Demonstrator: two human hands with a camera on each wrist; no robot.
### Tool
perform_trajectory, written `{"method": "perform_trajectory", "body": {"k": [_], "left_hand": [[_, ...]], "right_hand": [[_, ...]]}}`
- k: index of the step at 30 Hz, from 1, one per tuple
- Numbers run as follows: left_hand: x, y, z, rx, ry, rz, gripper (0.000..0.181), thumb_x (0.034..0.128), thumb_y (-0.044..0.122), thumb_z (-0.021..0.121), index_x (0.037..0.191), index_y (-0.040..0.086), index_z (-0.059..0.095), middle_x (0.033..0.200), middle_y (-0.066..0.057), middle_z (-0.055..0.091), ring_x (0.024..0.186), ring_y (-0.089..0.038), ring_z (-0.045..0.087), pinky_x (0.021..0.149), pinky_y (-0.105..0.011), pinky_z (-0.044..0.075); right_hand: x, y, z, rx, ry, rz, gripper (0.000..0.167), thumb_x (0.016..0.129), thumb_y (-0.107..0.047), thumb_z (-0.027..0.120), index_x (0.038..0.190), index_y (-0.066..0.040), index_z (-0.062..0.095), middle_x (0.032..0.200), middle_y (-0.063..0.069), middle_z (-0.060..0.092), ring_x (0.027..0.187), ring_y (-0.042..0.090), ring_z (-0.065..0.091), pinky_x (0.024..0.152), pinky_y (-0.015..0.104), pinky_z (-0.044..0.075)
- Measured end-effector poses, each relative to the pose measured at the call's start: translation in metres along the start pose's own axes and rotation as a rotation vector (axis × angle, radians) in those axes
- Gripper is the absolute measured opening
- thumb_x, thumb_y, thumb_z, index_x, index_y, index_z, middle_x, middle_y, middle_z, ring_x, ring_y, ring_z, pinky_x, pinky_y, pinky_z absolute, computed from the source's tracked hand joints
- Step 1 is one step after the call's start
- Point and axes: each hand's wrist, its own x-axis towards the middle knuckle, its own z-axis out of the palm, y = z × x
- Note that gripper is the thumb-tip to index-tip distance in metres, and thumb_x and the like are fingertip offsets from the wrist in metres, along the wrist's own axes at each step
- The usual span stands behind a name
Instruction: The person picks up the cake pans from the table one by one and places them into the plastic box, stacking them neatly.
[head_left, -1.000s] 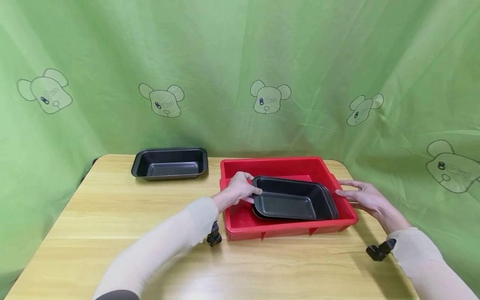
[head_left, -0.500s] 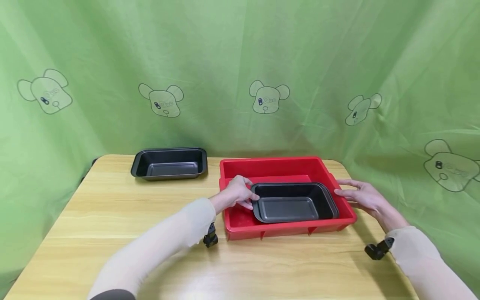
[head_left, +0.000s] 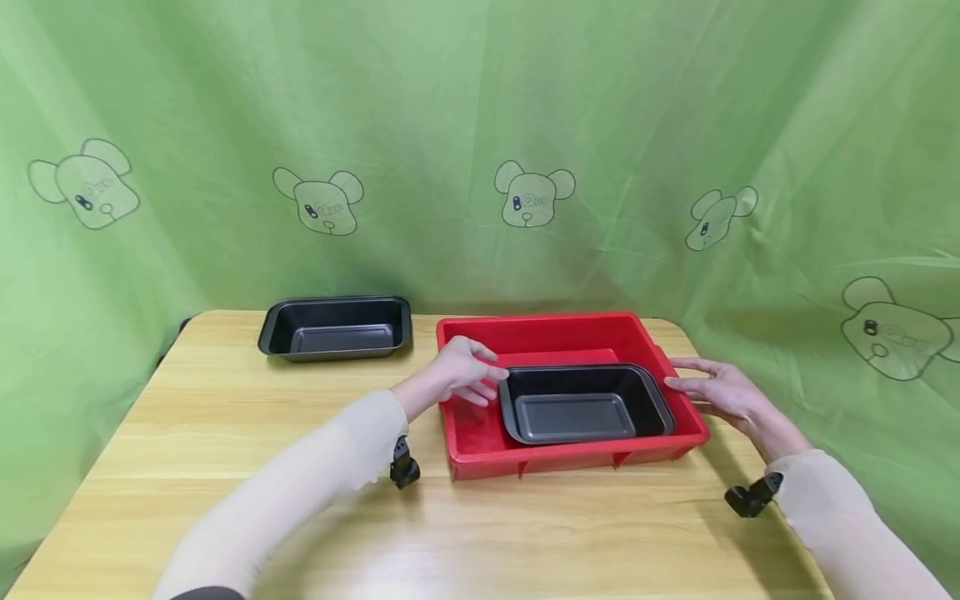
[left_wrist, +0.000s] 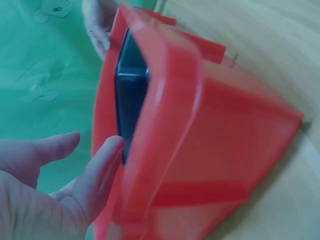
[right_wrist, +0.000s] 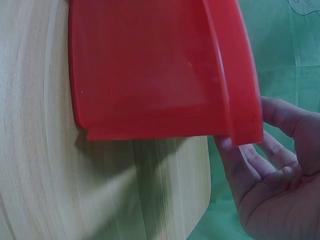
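A red bin (head_left: 480, 463) stands on the table at right of centre in the head view, with a dark loaf pan (head_left: 573, 417) lying level in its front right part. Over the bin's left side is my left hand (head_left: 467, 372), fingers spread and holding nothing, close to the pan's left end. My right hand (head_left: 723, 393) is at the bin's right wall, thumb on the rim and fingers around its outside; the right wrist view shows this hand (right_wrist: 285, 170) at the red rim (right_wrist: 242, 75).
Another dark loaf pan (head_left: 335, 327) stands at the back left of the wooden table (head_left: 187, 433). A green curtain (head_left: 420, 100) with printed bear heads hangs behind and at the sides.
The pan in the bin has gone from tilted to level as its left end came down. My left hand has let go of it and drawn back left. My right hand stays at the bin.
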Motion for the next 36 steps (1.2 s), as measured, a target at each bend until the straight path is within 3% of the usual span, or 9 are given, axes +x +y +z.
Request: {"method": "perform_trajectory", "body": {"k": [5, 13, 18, 20, 23, 28, 36], "left_hand": [[-0.005, 0.006, -0.018, -0.011, -0.007, 0.014, 0.054, 0.0986, 0.018, 0.074, 0.146, -0.001, 0.057, 0.133, -0.024, 0.072, 0.111, -0.042, 0.076, 0.072, -0.036, 0.07], [-0.016, 0.015, -0.053, -0.033, 0.032, 0.021, 0.051, 0.0998, 0.019, 0.073, 0.146, 0.002, 0.058, 0.14, -0.022, 0.069, 0.115, -0.041, 0.075, 0.073, -0.034, 0.07], [-0.025, 0.02, -0.076, -0.097, 0.042, 0.025, 0.049, 0.1012, 0.016, 0.071, 0.146, 0.001, 0.057, 0.144, -0.026, 0.064, 0.09, -0.026, 0.08, 0.082, -0.039, 0.069], [-0.028, 0.02, -0.084, -0.106, 0.04, 0.036, 0.049, 0.1021, 0.015, 0.069, 0.147, 0.001, 0.055, 0.146, -0.026, 0.063, 0.085, -0.018, 0.079, 0.084, -0.04, 0.069], [-0.034, 0.021, -0.097, -0.097, 0.046, 0.054, 0.051, 0.1027, 0.016, 0.068, 0.149, 0.001, 0.054, 0.145, -0.026, 0.064, 0.085, -0.017, 0.078, 0.085, -0.039, 0.069], [-0.041, 0.019, -0.12, -0.08, 0.073, 0.075, 0.051, 0.1045, 0.016, 0.065, 0.151, 0.0, 0.051, 0.144, -0.028, 0.064, 0.084, -0.015, 0.078, 0.083, -0.037, 0.07], [-0.045, 0.004, -0.159, -0.055, 0.112, 0.069, 0.058, 0.1072, 0.021, 0.062, 0.157, -0.001, 0.042, 0.15, -0.031, 0.057, 0.082, -0.009, 0.077, 0.085, -0.032, 0.069]], "right_hand": [[0.0, 0.001, 0.0, -0.009, -0.001, 0.004, 0.079, 0.101, -0.027, 0.072, 0.162, 0.003, 0.031, 0.098, -0.016, 0.08, 0.093, 0.002, 0.077, 0.085, 0.023, 0.065], [-0.001, 0.002, 0.001, -0.003, 0.001, 0.006, 0.078, 0.101, -0.026, 0.072, 0.161, 0.004, 0.031, 0.098, -0.016, 0.08, 0.093, 0.002, 0.077, 0.085, 0.023, 0.065], [-0.002, 0.002, 0.0, -0.002, 0.005, 0.001, 0.077, 0.101, -0.026, 0.072, 0.16, 0.003, 0.033, 0.098, -0.016, 0.079, 0.093, 0.002, 0.077, 0.085, 0.023, 0.065], [-0.003, 0.002, 0.0, 0.001, 0.007, 0.001, 0.076, 0.101, -0.026, 0.072, 0.16, 0.003, 0.034, 0.098, -0.016, 0.079, 0.092, 0.002, 0.077, 0.084, 0.023, 0.065], [-0.004, 0.002, 0.0, 0.0, 0.006, 0.0, 0.075, 0.101, -0.025, 0.072, 0.159, 0.003, 0.034, 0.098, -0.016, 0.079, 0.092, 0.002, 0.077, 0.085, 0.023, 0.065], [-0.004, 0.001, 0.0, -0.005, 0.009, 0.007, 0.076, 0.101, -0.026, 0.072, 0.16, 0.003, 0.033, 0.098, -0.016, 0.079, 0.092, 0.003, 0.077, 0.084, 0.023, 0.065], [-0.001, -0.001, 0.0, -0.007, 0.006, 0.011, 0.078, 0.102, -0.026, 0.071, 0.162, 0.003, 0.03, 0.098, -0.017, 0.079, 0.092, 0.003, 0.078, 0.084, 0.023, 0.066]]}}
